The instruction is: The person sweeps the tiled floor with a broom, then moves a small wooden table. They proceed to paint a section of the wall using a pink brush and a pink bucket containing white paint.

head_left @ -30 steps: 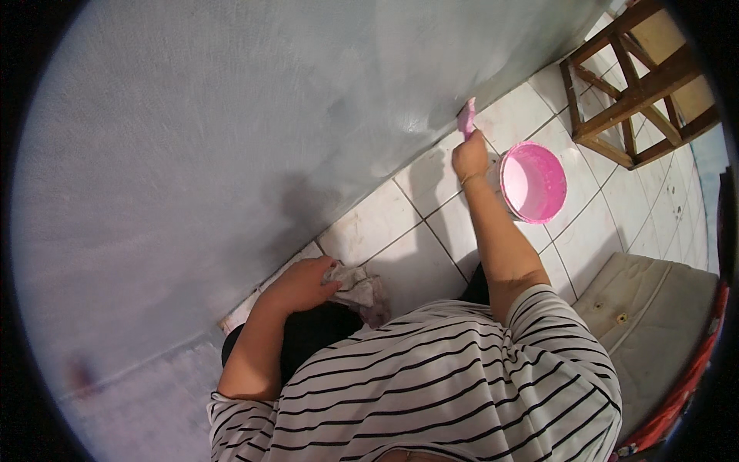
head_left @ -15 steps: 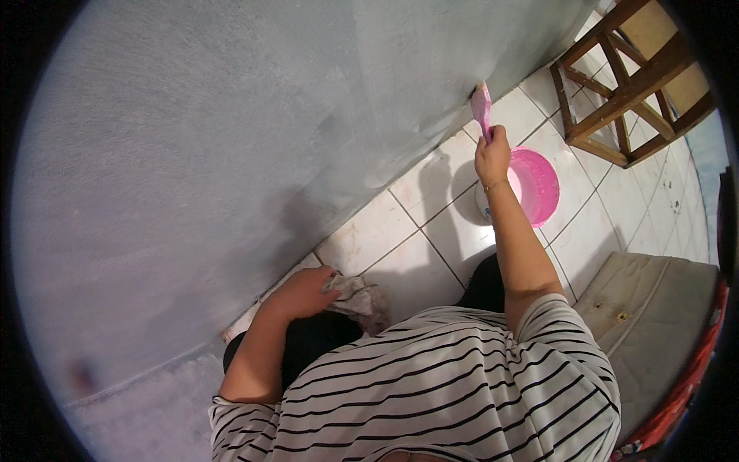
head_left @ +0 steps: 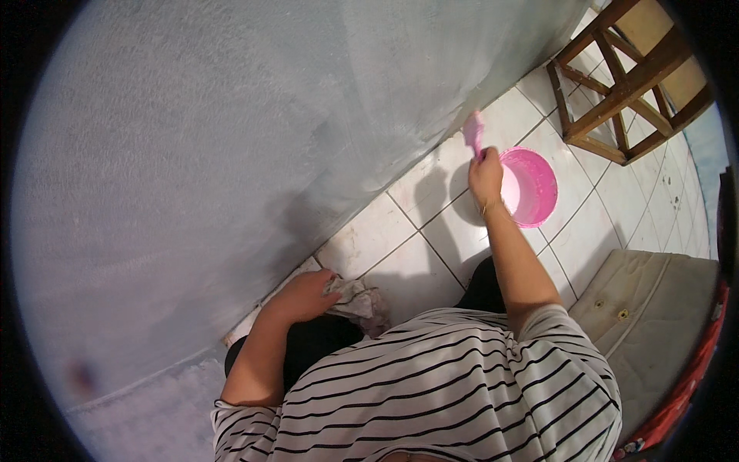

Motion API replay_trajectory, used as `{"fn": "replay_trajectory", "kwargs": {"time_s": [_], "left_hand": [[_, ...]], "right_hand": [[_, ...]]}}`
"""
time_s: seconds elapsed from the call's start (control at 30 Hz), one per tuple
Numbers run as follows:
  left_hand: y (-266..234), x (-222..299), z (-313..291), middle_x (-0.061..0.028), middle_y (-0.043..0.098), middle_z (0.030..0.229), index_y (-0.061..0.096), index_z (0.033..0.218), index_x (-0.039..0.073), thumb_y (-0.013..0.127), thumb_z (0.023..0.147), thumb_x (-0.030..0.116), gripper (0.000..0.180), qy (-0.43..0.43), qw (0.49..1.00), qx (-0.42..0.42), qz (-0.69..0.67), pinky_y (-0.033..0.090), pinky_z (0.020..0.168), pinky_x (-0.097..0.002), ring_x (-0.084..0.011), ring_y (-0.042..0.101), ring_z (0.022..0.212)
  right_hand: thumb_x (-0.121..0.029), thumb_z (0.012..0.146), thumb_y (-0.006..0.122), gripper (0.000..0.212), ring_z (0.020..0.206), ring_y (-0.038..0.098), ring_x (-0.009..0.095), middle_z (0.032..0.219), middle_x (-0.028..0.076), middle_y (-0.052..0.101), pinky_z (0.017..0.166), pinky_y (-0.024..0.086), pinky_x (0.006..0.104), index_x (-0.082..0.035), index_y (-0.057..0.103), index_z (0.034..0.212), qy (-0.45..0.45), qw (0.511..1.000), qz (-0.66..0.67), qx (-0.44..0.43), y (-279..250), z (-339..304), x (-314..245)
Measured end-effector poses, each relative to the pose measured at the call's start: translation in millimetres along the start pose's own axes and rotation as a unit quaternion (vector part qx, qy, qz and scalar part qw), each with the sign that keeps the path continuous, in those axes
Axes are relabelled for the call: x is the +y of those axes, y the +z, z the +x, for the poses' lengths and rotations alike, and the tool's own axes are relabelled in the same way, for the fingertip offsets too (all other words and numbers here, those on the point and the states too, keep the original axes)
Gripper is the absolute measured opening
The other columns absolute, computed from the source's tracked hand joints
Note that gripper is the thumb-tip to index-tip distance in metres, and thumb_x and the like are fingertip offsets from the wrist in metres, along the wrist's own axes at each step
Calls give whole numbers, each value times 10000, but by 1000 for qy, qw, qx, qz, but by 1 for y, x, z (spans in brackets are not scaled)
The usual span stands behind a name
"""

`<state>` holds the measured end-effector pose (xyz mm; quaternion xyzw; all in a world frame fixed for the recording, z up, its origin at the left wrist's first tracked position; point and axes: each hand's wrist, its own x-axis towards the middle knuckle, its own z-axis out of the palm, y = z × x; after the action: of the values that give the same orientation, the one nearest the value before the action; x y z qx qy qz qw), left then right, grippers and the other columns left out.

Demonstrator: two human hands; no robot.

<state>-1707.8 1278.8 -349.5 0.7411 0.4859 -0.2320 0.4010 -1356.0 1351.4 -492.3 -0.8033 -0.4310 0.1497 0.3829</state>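
My right hand [head_left: 486,181] is closed around the handle of a pink paintbrush [head_left: 474,132], its head pointing away from me near the foot of the grey wall [head_left: 254,138]. From this view I cannot tell whether the bristles touch the wall. Just right of that hand, a pink bucket [head_left: 545,179] with pale liquid inside stands on the tiles, partly covered by my wrist. At the lower left, my left hand [head_left: 304,296] has its fingers curled on a crumpled, stained whitish rag [head_left: 362,302] above my left knee.
White floor tiles [head_left: 400,269] run along the wall. A brown wooden frame, like a stool or table [head_left: 635,88], stands at the far right. Nearer on the right lies a worn, pale mattress-like pad [head_left: 654,300], with red patterned fabric [head_left: 693,389] along its edge.
My right hand and the paintbrush have come nearer to me and slightly left, showing more of the bucket. My left hand stays on the rag, almost unmoved.
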Motion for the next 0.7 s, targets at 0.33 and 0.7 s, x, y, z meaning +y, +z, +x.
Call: {"fn": "replay_trajectory", "kwargs": {"time_s": [0.33,0.7], "left_hand": [[-7,4,-3,-194,572,1047,490,1156,26,561,810,278,435,-14,1000,2,-10,424,835,-387,-329,549,964],[-8,-1,1,-223,568,990,512,1064,5,568,787,284,397,-8,999,28,-21,423,805,-401,-362,534,937]], "right_hand": [[-133,726,527,174,522,550,224,657,120,565,446,428,333,16,545,814,111,985,63,-119,46,54,22],[-51,697,527,181,731,590,299,775,154,609,641,458,361,-65,642,837,-169,912,-320,-192,-111,93,-51]]}}
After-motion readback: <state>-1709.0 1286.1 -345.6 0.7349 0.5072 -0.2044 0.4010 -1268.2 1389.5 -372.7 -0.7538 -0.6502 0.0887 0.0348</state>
